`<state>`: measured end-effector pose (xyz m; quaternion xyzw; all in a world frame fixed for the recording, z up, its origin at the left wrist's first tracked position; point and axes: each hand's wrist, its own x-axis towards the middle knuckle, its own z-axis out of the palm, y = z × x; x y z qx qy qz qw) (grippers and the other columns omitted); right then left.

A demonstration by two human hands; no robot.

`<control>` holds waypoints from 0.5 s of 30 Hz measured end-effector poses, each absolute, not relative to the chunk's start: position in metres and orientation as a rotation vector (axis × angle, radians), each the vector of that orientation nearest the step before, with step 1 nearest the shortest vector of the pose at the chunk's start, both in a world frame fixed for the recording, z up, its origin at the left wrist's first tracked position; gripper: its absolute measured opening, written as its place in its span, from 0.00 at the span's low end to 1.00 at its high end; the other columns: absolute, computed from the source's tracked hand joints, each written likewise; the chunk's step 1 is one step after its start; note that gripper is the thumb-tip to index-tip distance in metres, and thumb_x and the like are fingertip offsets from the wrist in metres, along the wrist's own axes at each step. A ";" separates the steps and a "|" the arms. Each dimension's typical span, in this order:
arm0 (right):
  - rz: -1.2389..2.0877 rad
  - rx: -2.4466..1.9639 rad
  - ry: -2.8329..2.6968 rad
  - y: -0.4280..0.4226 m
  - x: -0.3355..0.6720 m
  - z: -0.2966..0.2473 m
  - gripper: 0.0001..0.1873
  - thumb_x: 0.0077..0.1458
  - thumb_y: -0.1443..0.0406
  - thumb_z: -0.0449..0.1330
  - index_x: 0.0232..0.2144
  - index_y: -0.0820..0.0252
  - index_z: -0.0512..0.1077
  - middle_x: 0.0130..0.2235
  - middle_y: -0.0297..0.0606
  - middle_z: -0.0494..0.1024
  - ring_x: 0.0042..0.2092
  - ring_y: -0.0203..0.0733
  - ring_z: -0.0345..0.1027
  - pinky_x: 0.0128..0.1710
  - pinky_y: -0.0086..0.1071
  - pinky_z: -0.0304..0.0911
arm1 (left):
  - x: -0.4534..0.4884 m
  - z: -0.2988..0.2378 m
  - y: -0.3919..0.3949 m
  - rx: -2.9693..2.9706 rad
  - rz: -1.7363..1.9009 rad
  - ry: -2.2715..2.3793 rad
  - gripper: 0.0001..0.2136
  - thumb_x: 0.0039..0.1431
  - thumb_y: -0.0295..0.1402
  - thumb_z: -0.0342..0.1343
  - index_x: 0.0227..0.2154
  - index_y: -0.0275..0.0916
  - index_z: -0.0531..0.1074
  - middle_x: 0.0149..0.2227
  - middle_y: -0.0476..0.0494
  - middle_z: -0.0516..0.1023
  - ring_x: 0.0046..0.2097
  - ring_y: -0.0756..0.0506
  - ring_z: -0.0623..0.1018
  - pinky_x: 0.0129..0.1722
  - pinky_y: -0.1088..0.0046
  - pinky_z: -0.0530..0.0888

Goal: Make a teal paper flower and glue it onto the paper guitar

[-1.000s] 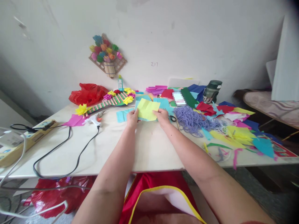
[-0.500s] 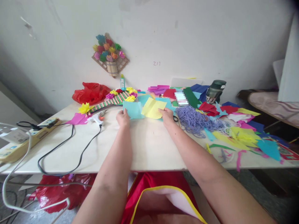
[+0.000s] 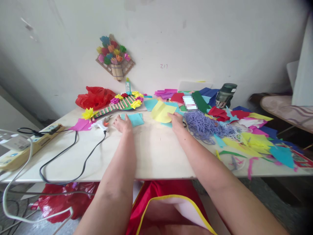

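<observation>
Between thumb and fingers, my right hand (image 3: pixel 176 120) pinches the edge of a yellow paper sheet (image 3: pixel 162 111), raised over some blue paper. My left hand (image 3: pixel 123 124) has its fingers apart beside a light blue paper square (image 3: pixel 136 119), which lies on the table; whether the fingertips touch it I cannot tell. Left of that hand rests a white glue gun (image 3: pixel 99 125). Behind it stretches a long striped craft piece (image 3: pixel 117 106) trimmed with yellow and pink paper flowers.
A tangle of purple yarn (image 3: pixel 204 125) and many coloured paper scraps (image 3: pixel 251 143) cover the table's right side. A dark bottle (image 3: pixel 226 94) stands at the back right. To the left are a power strip (image 3: pixel 36 145), a looping black cord (image 3: pixel 84 163) and a red plastic bag (image 3: pixel 95 98).
My left hand has let go of the light blue square and moved slightly left; the square now lies lower and further left. My right hand still holds the yellow sheet, shifted slightly right.
</observation>
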<state>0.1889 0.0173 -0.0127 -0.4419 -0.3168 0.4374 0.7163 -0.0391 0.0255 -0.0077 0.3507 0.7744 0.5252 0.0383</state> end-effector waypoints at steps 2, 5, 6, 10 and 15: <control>0.965 -0.980 -0.707 0.017 0.190 -0.013 0.06 0.37 0.67 0.63 0.22 0.61 0.70 0.20 0.31 0.75 0.30 0.41 0.73 0.31 0.33 0.71 | -0.038 -0.009 0.029 1.185 1.747 2.399 0.17 0.54 0.33 0.53 0.46 0.33 0.70 0.50 0.31 0.72 0.56 0.35 0.65 0.56 0.58 0.59; 0.949 -0.987 -0.723 0.016 0.191 -0.014 0.07 0.37 0.66 0.64 0.22 0.61 0.69 0.20 0.31 0.75 0.31 0.42 0.74 0.32 0.33 0.71 | -0.027 -0.011 0.032 1.397 1.856 2.256 0.12 0.53 0.31 0.52 0.41 0.37 0.72 0.46 0.35 0.74 0.54 0.37 0.68 0.56 0.59 0.60; 0.945 -0.989 -0.725 0.016 0.192 -0.014 0.07 0.37 0.66 0.64 0.22 0.61 0.69 0.20 0.31 0.75 0.32 0.42 0.74 0.33 0.33 0.71 | -0.021 -0.012 0.033 1.466 1.849 2.158 0.10 0.53 0.31 0.52 0.37 0.37 0.73 0.43 0.36 0.75 0.52 0.38 0.70 0.54 0.60 0.62; 0.943 -1.013 -0.702 0.016 0.192 -0.012 0.06 0.38 0.66 0.64 0.22 0.61 0.69 0.19 0.31 0.75 0.33 0.43 0.74 0.34 0.34 0.71 | 0.013 -0.014 0.029 1.431 1.675 1.558 0.14 0.57 0.43 0.50 0.32 0.36 0.72 0.29 0.41 0.76 0.34 0.44 0.77 0.37 0.67 0.72; 1.007 -1.053 -0.795 0.018 0.191 -0.012 0.06 0.37 0.67 0.63 0.23 0.62 0.71 0.20 0.32 0.76 0.30 0.42 0.74 0.34 0.34 0.70 | 0.032 -0.015 0.020 1.284 1.456 1.137 0.27 0.47 0.51 0.58 0.43 0.34 0.70 0.33 0.40 0.76 0.29 0.47 0.77 0.26 0.73 0.73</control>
